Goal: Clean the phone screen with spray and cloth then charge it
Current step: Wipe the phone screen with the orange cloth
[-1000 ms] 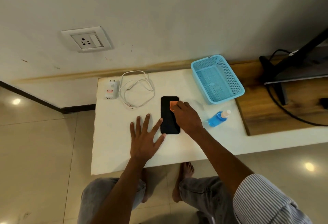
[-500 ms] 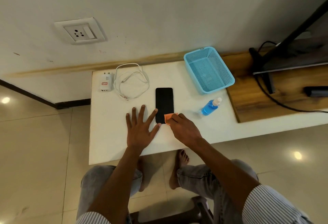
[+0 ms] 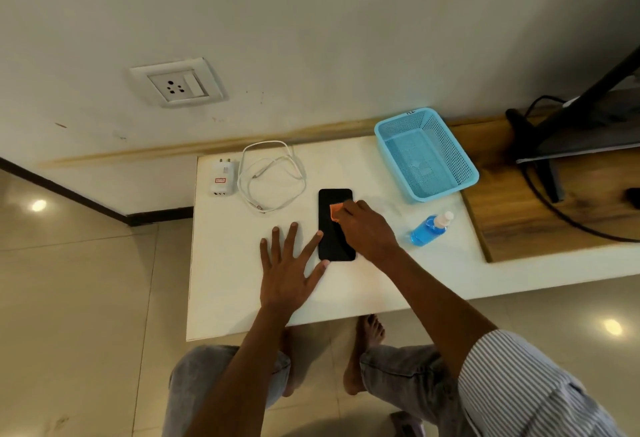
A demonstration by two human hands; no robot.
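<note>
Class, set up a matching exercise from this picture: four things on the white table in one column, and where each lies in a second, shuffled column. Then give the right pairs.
Things
1. charger plug
2. orange cloth
3. blue spray bottle
4. blue basket

Places
A. on the phone screen, under the right hand
B. far right corner of the table, against the wall
C. far left corner, beside the coiled white cable
D. lying on its side, right of the phone

Pairs: 1-C, 2-A, 3-D, 4-B

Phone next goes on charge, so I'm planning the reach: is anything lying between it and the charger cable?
Nothing visible does. Bare white table separates the phone from the coiled cable, with the adapter beyond it.
</note>
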